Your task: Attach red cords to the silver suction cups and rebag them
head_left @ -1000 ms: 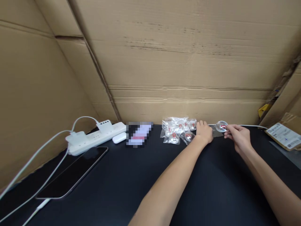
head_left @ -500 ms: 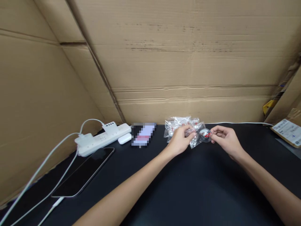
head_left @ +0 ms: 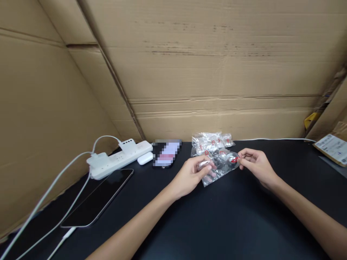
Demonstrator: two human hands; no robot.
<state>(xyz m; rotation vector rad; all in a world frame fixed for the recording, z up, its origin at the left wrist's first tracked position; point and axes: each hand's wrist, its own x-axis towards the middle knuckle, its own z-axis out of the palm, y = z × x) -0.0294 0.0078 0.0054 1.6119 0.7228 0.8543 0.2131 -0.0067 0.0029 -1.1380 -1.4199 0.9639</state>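
My right hand (head_left: 253,164) pinches the edge of a clear round disc (head_left: 232,159) with a red piece on it, perhaps a suction cup; the thumb and forefinger are at its right side. A clear plastic bag (head_left: 214,175) is gripped by my left hand (head_left: 191,175), whose fingers curl round its near left part. The disc lies over the bag's right end; whether it is inside or on top I cannot tell. Just behind, more clear packets (head_left: 210,141) with red parts lie in a pile against the cardboard.
Left of the hands lie a phone with a blurred screen (head_left: 167,153), a white earbud case (head_left: 145,158) and a power strip (head_left: 121,159) with cables. A dark tablet (head_left: 99,198) is nearer. At right sits a labelled package (head_left: 332,148). Cardboard walls (head_left: 222,65) enclose the table.
My left hand has moved left and nearer, drawing the plastic bag out from the pile. My right hand and the disc have shifted slightly left and nearer.
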